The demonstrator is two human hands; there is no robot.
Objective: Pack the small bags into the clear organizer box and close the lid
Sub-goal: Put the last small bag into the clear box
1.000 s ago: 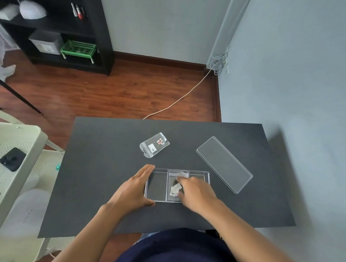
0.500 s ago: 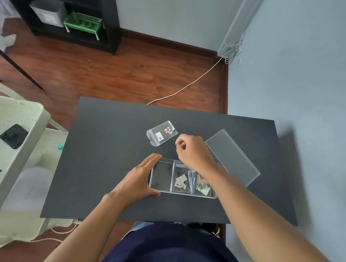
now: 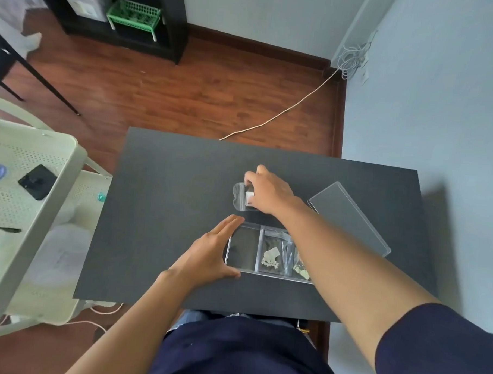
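The clear organizer box (image 3: 242, 250) lies open on the black table (image 3: 168, 211), near its front edge. Its left compartment is bare; the middle one holds a small bag with pale beads (image 3: 270, 257), and another bag (image 3: 301, 269) shows beside my forearm on the right. My left hand (image 3: 208, 256) rests flat against the box's left end, fingers apart. My right hand (image 3: 267, 192) reaches beyond the box and its fingers close on a small clear bag (image 3: 240, 196) that lies on the table. The clear lid (image 3: 348, 216) lies loose to the right.
A cream perforated cart (image 3: 27, 205) stands left of the table with a black phone (image 3: 36, 182) on it. A wall runs close along the right side. A black shelf with a green basket (image 3: 134, 13) stands far back, and a cable (image 3: 285, 110) crosses the wooden floor.
My right hand left the box's middle compartment, moved up and away over the table, and now has its fingers on the loose bag. The left hand stayed at the box.
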